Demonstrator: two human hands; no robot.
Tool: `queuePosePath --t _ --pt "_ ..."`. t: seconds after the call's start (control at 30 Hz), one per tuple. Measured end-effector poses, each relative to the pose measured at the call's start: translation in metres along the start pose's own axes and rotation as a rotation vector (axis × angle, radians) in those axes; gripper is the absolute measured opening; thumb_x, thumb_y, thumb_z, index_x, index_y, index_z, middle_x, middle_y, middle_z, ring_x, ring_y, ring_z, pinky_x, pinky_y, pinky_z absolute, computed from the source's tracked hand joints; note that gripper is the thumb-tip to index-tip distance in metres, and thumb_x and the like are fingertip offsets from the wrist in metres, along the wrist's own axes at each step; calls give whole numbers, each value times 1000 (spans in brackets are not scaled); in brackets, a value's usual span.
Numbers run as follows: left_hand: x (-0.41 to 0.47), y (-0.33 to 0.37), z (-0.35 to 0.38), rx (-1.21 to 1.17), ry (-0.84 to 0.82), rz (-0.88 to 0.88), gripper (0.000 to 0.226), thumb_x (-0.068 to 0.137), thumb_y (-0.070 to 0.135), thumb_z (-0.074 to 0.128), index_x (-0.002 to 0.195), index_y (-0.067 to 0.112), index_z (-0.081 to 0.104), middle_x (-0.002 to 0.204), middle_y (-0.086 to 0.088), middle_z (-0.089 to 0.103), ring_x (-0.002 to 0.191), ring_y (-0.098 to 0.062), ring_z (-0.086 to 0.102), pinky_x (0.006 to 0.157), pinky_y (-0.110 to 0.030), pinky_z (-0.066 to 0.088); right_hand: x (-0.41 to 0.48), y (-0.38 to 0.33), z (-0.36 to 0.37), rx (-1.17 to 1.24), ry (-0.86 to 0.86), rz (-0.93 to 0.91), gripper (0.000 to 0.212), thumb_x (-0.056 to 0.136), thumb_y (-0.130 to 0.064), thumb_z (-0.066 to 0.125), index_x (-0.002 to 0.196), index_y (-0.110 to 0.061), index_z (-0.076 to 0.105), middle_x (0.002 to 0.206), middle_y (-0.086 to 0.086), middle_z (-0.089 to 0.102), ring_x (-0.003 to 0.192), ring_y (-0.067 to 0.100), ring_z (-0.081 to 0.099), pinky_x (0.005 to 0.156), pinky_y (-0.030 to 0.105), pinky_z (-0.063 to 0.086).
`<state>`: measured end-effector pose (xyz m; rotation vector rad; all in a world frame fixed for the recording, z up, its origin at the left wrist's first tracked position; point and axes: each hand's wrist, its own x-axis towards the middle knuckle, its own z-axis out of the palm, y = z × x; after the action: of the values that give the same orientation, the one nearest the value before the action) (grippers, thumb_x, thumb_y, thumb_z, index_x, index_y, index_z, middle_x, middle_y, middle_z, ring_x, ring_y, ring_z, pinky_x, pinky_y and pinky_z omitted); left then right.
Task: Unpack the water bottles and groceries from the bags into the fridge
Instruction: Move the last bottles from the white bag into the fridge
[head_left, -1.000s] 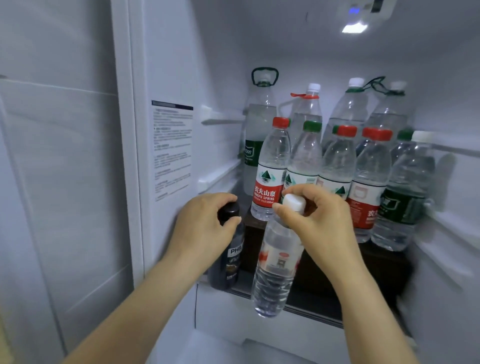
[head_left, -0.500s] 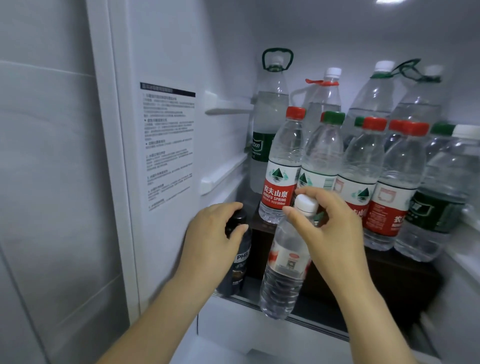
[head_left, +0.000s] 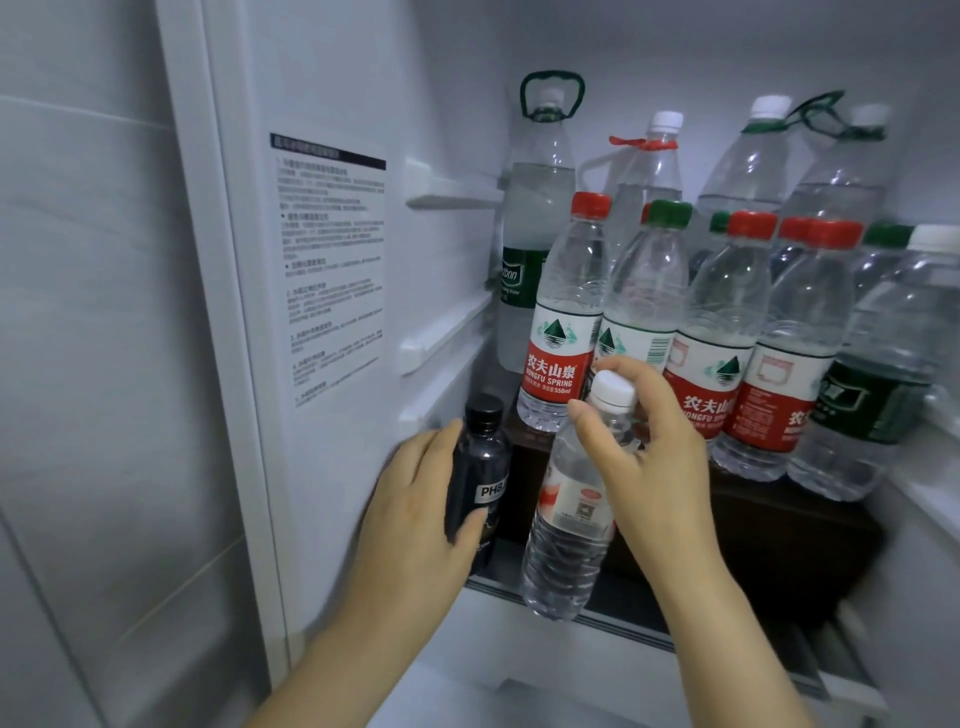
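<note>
农夫山泉 NONGFU SPRING 550ml on red-label water bottle (head_left: 558, 364), PH8 on black bottle (head_left: 480, 467), "bon" on tall green-label bottle (head_left: 519, 275), sticker (head_left: 332, 270) print too small to read

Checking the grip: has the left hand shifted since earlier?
Yes: left hand slid down the small black plastic bottle, off its cap, towards the shelf edge.

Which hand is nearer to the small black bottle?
Left. The left hand grips the black bottle; the right hand is apart to its right, holding a clear bottle by the neck.
</note>
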<state>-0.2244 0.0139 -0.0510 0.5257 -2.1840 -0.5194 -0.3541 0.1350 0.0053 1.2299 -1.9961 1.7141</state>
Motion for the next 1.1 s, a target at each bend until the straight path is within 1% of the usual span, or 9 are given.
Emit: queuePosePath --t 0.1,0.2,0.3,0.6,0.7,0.77,0.87,0.97,1.1 --pt "-10 -5 1 -4 28 43 48 76 18 73 120 25 56 107 16 48 99 -7 53 89 -30 51 -3 0 3 41 -22 15 31 89 -23 64 114 -37 52 100 -24 61 94 -7 59 77 7 48" --pt "-11 -8 6 -17 -47 43 36 77 21 69 110 31 59 94 21 50 87 -4 52 79 -29 52 -3 1 5 50 -18 15 31 90 -21 63 115 -35 51 98 -23 61 92 -6 60 77 7 48" --pt "-11 -9 13 -44 -94 35 37 78 21 69 112 30 58 96 18 49 86 -4 52 79 -30 51 -4 0 6 53 -17 13 32 90 -21 63 116 -35 50 101 -18 61 93 -5 60 79 9 49" --pt "-12 -15 28 -56 -105 -4 49 80 16 69 126 21 53 106 9 35 97 -9 50 89 -28 49 -4 1 5 38 -15 10 31 91 -22 62 116 -35 49 102 -16 60 94 -2 60 77 12 50" --pt "-11 -23 35 -48 -183 -74 57 83 20 67 136 23 45 110 8 33 97 -7 49 93 -21 46 -4 1 6 47 -13 10 32 91 -22 62 117 -35 49 103 -15 61 95 -1 61 78 18 52" --pt "-13 -27 39 -62 -220 -117 57 85 22 66 138 24 44 113 8 32 94 -5 51 91 -14 43 -4 1 5 55 -16 12 32 91 -22 62 116 -36 49 105 -15 61 97 -1 61 81 19 53" --pt "-14 -32 43 -65 -221 -131 57 86 22 65 137 25 43 115 9 31 95 -5 51 89 -10 41 -3 1 5 50 -21 10 32 91 -22 62 117 -36 49 109 -14 61 99 -1 60 82 18 52" --pt "-13 -34 45 -79 -214 -141 57 85 22 66 137 25 43 115 10 31 91 -6 51 89 -14 45 -3 1 6 52 -24 12 33 91 -22 62 118 -36 49 111 -14 61 101 -1 60 84 16 53" --pt "-9 -36 52 -92 -242 -155 61 83 23 68 139 23 42 116 9 31 86 -9 49 91 -20 47 -2 2 7 63 -15 2 31 91 -19 62 117 -32 50 104 -14 61 95 -1 60 81 9 48"
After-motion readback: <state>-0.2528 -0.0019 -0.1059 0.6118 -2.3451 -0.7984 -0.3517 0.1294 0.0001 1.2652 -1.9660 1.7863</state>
